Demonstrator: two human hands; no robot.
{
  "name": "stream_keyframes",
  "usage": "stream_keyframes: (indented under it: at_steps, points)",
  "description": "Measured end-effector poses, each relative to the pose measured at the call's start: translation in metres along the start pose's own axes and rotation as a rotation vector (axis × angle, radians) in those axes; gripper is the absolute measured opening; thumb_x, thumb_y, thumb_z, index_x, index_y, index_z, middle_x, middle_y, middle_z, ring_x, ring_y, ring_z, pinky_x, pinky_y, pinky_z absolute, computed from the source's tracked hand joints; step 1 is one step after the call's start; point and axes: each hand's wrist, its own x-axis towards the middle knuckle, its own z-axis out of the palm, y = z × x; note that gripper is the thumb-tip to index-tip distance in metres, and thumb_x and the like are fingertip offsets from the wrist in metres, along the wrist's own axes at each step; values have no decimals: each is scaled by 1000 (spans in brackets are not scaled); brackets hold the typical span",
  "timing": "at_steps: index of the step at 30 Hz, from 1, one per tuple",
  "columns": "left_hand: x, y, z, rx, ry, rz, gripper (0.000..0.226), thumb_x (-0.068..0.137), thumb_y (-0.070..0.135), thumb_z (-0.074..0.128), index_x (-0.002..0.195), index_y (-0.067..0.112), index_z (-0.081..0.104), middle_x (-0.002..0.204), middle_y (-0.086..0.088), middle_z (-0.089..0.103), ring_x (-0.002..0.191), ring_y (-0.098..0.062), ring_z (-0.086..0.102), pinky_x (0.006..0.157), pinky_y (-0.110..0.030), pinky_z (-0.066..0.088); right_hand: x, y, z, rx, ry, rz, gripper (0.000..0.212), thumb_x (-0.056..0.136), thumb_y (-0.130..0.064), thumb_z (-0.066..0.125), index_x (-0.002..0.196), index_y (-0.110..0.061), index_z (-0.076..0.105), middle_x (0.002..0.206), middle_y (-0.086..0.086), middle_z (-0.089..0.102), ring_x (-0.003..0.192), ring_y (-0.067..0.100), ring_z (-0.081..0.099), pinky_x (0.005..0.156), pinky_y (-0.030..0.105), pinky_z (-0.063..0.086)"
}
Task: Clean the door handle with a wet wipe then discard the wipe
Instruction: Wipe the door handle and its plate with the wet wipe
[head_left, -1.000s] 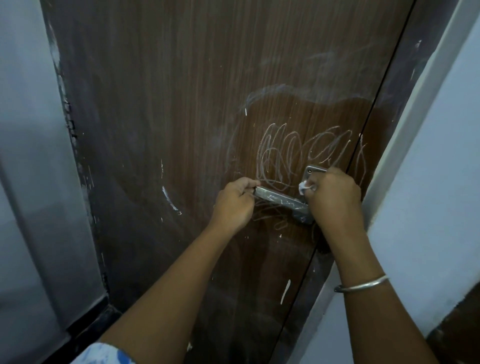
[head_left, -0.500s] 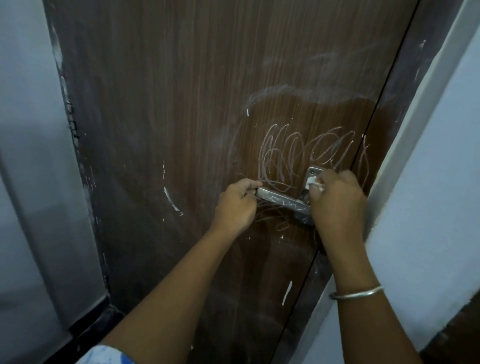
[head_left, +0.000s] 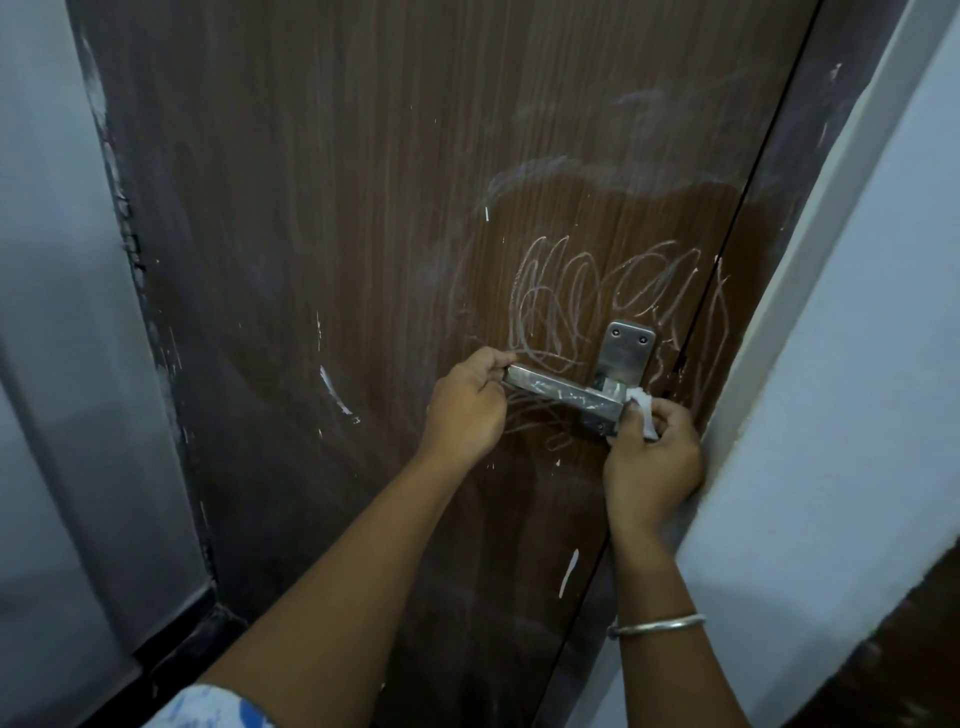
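Observation:
A metal lever door handle (head_left: 561, 392) with a screwed back plate (head_left: 626, 351) sits on a brown wooden door (head_left: 363, 234). My left hand (head_left: 465, 408) grips the free left end of the lever. My right hand (head_left: 652, 457) is below and right of the lever's pivot, pinching a small crumpled white wet wipe (head_left: 643, 410) against the right end of the handle. The lower part of the back plate is partly hidden by my right hand.
White chalk-like scribbles (head_left: 597, 301) cover the door around the handle. A pale wall edge (head_left: 810, 364) stands close on the right, touching my right hand. A grey wall (head_left: 52, 364) with a dark skirting is on the left.
My right hand has dropped from the top of the back plate to below the lever's pivot, uncovering the plate. My left hand has stayed on the lever's end.

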Motion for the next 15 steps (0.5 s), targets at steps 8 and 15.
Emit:
stream_keyframes:
  at_steps: [8,15]
  points:
    - [-1,1,1,-46,-1,-2,42,88,0,37,115,21,60,114,-1,66,46,5,51,41,-10,34,1,-1,5,5,79,-118,14,87,-11,62,96,-1,65,91,16,63,77,11,52,65,0,36]
    - [-4,8,2,-50,14,-13,42,87,-4,36,114,16,60,112,-5,66,47,6,53,41,-7,33,-8,14,9,97,76,-22,12,86,-11,64,95,-3,64,91,15,62,78,30,61,67,46,55]
